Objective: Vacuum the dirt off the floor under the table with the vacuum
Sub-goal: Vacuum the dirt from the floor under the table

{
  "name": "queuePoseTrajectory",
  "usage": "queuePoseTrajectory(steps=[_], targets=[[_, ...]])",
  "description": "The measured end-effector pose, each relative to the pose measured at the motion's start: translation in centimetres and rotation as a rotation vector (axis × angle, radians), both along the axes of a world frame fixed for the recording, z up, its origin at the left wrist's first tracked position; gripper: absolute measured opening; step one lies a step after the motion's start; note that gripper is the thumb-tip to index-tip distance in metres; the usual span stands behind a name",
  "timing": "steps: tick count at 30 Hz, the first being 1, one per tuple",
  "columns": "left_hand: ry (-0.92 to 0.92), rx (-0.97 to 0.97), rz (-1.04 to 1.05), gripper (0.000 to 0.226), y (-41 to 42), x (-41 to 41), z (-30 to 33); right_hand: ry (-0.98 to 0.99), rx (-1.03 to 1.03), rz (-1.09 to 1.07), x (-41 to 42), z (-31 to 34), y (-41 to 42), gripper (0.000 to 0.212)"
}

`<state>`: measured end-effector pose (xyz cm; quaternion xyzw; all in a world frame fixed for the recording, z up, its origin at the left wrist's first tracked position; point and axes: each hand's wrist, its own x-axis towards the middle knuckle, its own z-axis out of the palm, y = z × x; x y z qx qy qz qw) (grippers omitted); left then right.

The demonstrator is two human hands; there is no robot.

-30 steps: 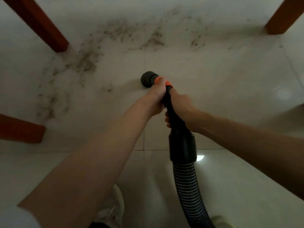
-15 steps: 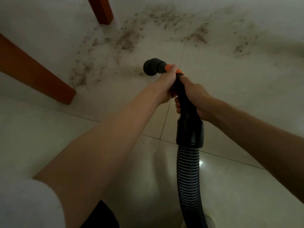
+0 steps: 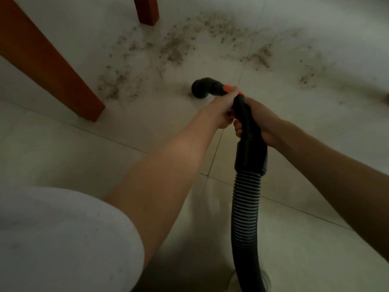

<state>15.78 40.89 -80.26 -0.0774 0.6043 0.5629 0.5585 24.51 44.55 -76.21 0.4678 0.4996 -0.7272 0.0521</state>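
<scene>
Since half a second ago the view has swung further left and closer, so the near wooden table leg now fills more of the left side and the far table leg sits nearer the top centre; both hands keep their hold on the vacuum wand, and the nozzle has stayed at the near edge of the dirt.

Left hand grips the wand just behind the orange collar, its fingers curled round it. Right hand grips the black handle tube directly behind the left, fingers wrapped under it. Ahead of the collar the black round nozzle bends down to the tiled floor; whether it touches the tile cannot be told.

Dirt lies scattered in a wide band of brown specks beyond the nozzle, from beside the near leg across to the right. The ribbed vacuum hose runs from the handle's cuff down to the bottom edge. A white sleeve covers the left upper arm.

No writing or brand mark can be read on the vacuum.
</scene>
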Motion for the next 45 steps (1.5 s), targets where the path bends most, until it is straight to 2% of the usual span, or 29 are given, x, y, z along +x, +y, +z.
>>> queuePoseTrajectory(steps=[5, 9, 12, 19, 24, 32, 40, 45], targets=[[-0.029, 0.022, -0.011, 0.036, -0.5, -0.1, -0.4, -0.042, -0.025, 0.005, 0.3, -0.1, -0.7, 0.039], [-0.005, -0.01, -0.025, 0.053, -0.8, -0.9, -1.3, -0.206, 0.276, 0.043, -0.1, -0.4, -2.4, 0.037], [-0.003, -0.02, -0.035, 0.048, -0.7, -1.2, -1.6, -0.25, 0.401, 0.049, -0.3, -0.6, -2.8, 0.041], [0.034, -0.018, -0.076, 0.045, 1.3, -1.3, -1.9, -0.288, 0.384, 0.023, -0.3, -0.4, -1.3, 0.049], [0.069, -0.034, -0.075, 0.055, 2.4, -2.0, -1.6, -0.251, 0.326, -0.045, -1.5, -0.5, -0.6, 0.046], [0.064, -0.033, -0.075, 0.048, 2.4, -3.8, -1.8, -0.236, 0.305, -0.034, -3.0, -1.3, 0.0, 0.046], [0.093, -0.05, -0.028, 0.053, 2.0, -5.1, -2.1, -0.217, 0.251, 0.015, -4.1, -1.8, 0.5, 0.047], [0.088, -0.053, -0.041, 0.045, 1.3, -4.9, -1.7, -0.18, 0.18, 0.039, -3.6, -2.2, 1.1, 0.047]])
